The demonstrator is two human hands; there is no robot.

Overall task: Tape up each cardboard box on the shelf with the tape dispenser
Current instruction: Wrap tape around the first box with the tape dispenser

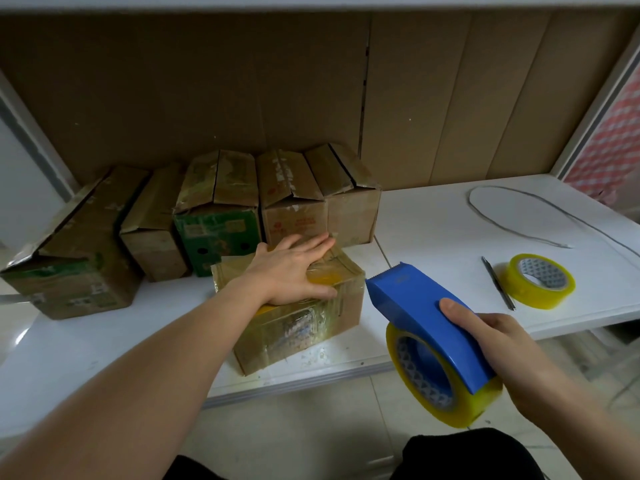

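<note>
Now, head view | left hand (291,271) flat, fingers straight, pressing glossy taped cardboard box (298,320) on white shelf (450,216) | right hand (498,344) grips blue tape dispenser (429,327) right of box | five worn boxes (221,206) behind | spare yellow roll (540,282), pen (498,284), cable (519,216) beyond dispenser

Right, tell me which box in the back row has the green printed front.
The middle box of the five in the back row: its front face is green with two dark round holes, while its neighbours' fronts are plain brown, apart from green scraps on the leftmost.
</note>
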